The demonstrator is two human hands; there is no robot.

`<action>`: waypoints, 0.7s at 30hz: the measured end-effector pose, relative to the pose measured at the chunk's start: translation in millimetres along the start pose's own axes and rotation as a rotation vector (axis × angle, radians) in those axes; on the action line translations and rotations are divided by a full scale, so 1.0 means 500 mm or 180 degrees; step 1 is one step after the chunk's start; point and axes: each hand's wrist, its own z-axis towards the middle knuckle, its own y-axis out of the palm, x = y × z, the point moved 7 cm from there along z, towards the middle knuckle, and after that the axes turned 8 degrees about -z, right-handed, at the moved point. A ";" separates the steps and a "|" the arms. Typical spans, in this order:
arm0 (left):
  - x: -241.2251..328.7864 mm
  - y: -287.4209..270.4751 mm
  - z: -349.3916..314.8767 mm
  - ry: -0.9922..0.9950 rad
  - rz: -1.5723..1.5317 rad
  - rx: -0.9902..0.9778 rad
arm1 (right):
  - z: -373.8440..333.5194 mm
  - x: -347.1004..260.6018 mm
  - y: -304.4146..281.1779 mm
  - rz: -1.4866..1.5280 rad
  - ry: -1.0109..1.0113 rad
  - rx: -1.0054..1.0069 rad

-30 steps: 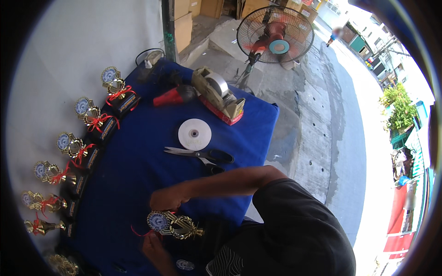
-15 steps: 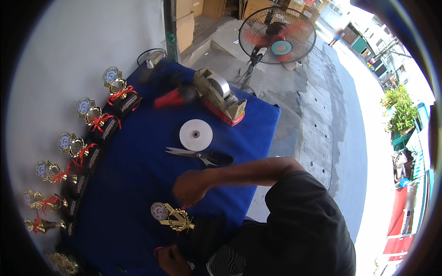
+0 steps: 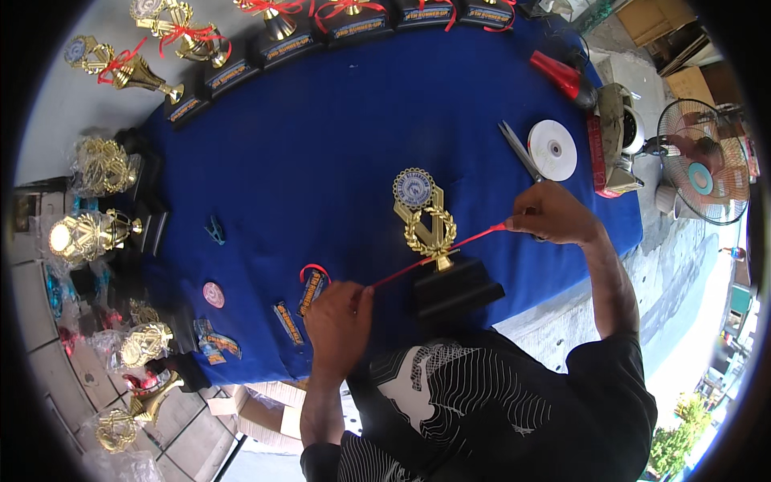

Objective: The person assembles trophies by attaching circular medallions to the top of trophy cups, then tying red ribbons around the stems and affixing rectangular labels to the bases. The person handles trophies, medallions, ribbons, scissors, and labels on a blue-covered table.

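A gold trophy point(image 3: 430, 229) with a wreath, a round badge and a black base point(image 3: 458, 291) stands on the blue-covered table, close to my body. My left hand point(image 3: 341, 321) pinches one end of a thin red ribbon point(image 3: 480, 234). The ribbon is pulled taut across the trophy's stem, just above the base, and my right hand point(image 3: 554, 213) pinches its other side. Whether it loops round the stem I cannot tell. Scissors point(image 3: 520, 149) lie just beyond my right hand, beside a white ribbon spool point(image 3: 552, 150). Printed label strips point(image 3: 287, 323) lie near my left hand.
Finished-looking trophies with red bows point(image 3: 193, 40) line the far edge. Plastic-wrapped trophies point(image 3: 96, 233) crowd the left. A red hair dryer point(image 3: 556, 74), tape dispenser point(image 3: 617, 136) and standing fan point(image 3: 697, 161) are on the right. A cardboard box point(image 3: 261, 414) sits below the near table edge.
The view has swung left, bringing the left side of the table in. My right hand has drawn away from the trophy, and the red ribbon now stretches straight between both hands.
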 end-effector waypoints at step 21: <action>0.127 -0.117 -0.003 0.0650 -0.0505 0.0058 | -0.036 -0.202 0.003 0.3205 -0.2674 -0.0590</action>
